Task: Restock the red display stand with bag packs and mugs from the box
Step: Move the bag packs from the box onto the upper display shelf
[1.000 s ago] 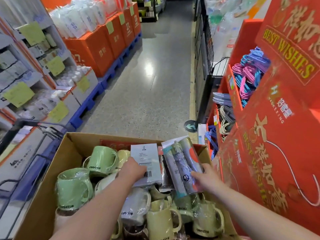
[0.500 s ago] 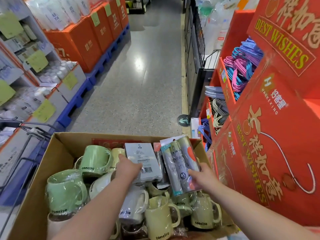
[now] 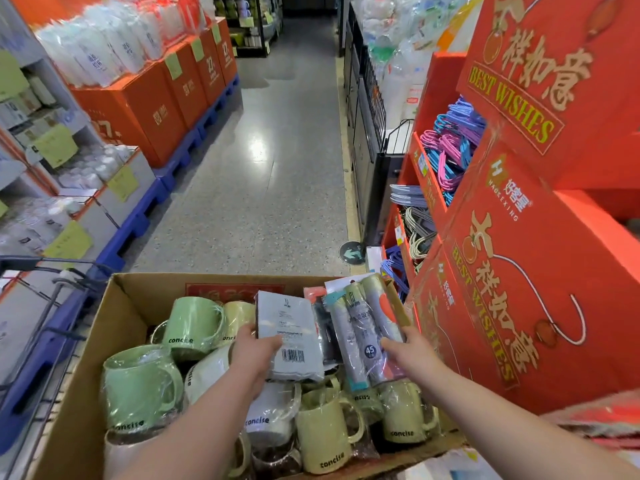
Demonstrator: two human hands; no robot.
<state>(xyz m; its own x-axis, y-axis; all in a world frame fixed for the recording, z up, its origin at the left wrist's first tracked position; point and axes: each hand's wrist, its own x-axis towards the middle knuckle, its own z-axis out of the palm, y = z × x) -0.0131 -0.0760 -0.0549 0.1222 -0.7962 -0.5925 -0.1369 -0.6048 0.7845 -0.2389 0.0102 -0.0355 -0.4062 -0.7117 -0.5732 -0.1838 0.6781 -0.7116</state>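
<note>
Reaching into the cardboard box [image 3: 86, 341], the person had a bag pack in each hand above the heaped mugs. Film-wrapped green mugs [image 3: 138, 386] lay at the box's left, piled loosely against cream mugs [image 3: 322, 431] nearer the middle. The left hand [image 3: 252, 355] pinched a flat grey pack [image 3: 289, 341] by its left edge, thumb across the front. Just beside it, the right hand [image 3: 412, 351] curled round the lower right edge of a pack of rolled bags [image 3: 367, 334], tilted over the mugs. The red display stand [image 3: 519, 271] rose close on the right. Each slick pack was held near one edge, so either could swing or slip in transit and drop onto the mugs; a dragged corner might upset the pile.
</note>
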